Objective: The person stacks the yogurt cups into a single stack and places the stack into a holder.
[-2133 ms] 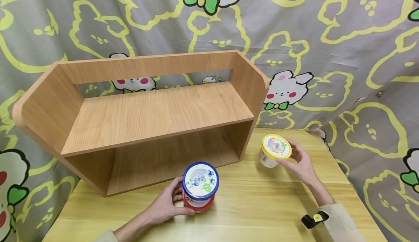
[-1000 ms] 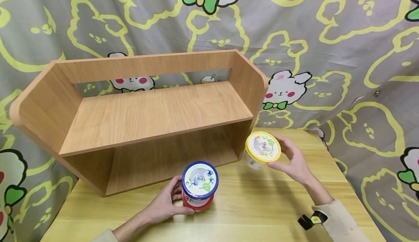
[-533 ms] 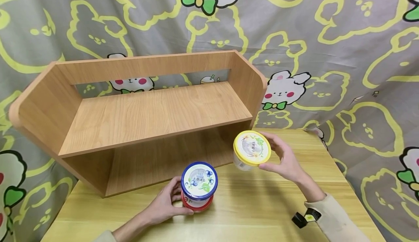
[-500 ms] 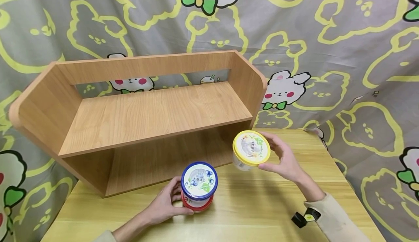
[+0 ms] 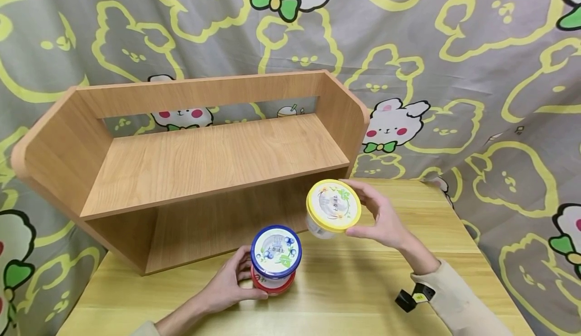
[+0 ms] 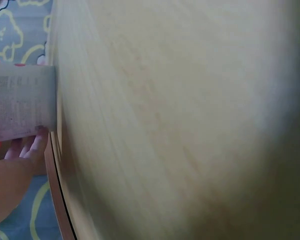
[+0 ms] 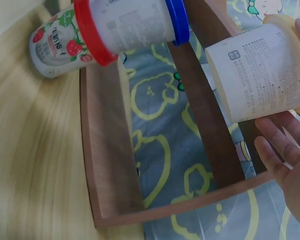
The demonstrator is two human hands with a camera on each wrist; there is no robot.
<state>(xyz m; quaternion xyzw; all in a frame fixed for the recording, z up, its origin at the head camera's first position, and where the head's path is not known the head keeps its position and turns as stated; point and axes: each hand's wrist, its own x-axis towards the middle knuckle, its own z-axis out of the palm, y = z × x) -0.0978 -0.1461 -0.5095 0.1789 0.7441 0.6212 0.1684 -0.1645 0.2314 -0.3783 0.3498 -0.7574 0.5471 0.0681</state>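
Observation:
My left hand (image 5: 227,284) grips the side of a red-lidded tub (image 5: 273,289), which stands on the table near the shelf's front. In the right wrist view, strawberries show on that tub (image 7: 57,44). A blue-lidded tub (image 5: 276,251), its lid printed with blueberries, is stacked on the red lid. To the right, my right hand (image 5: 381,220) holds a yellow-lidded tub (image 5: 333,206) between thumb and fingers, raised and slightly tilted. The right wrist view shows the printed side of this yellow-lidded tub (image 7: 260,72). The left wrist view has the left hand's fingers (image 6: 35,145) against the lower tub.
A two-tier wooden shelf (image 5: 218,159) stands behind the tubs, at the back left of the wooden table (image 5: 363,295). Its right side panel (image 5: 340,119) is close behind the yellow-lidded tub. A patterned grey curtain (image 5: 454,73) hangs at the back and right.
The right hand has lifted the yellow-lidded tub and carried it left, from beside the shelf to near the blue-lidded tub. The left hand and its stack have stayed in place.

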